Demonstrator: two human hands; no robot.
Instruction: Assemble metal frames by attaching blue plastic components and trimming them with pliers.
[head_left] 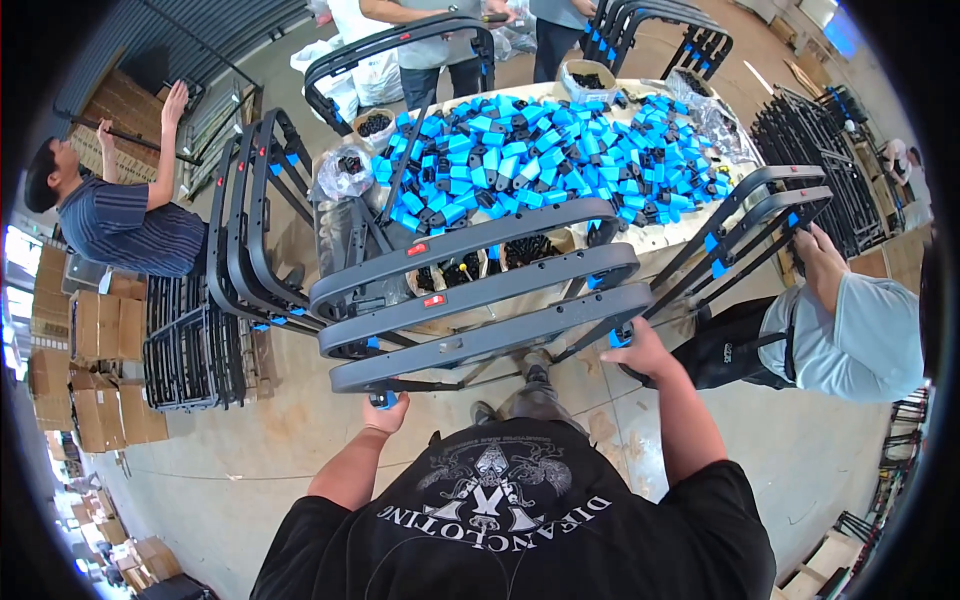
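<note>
Black shirt (560,510); nearest grey frame (500,336) between hands (648,354).

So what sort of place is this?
Probably an assembly workshop or factory floor: a table heaped with blue parts, similar dark frames standing around it, and cardboard boxes stacked at the left.

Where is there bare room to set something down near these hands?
Bare pale concrete floor shows between brown cardboard boxes and the left forearm, and between the right forearm and the light-blue-shirted co-worker. The pale tabletop is crowded with blue-and-black plastic pieces; curved dark-grey frames crowd the room between left hand and right hand.
</note>
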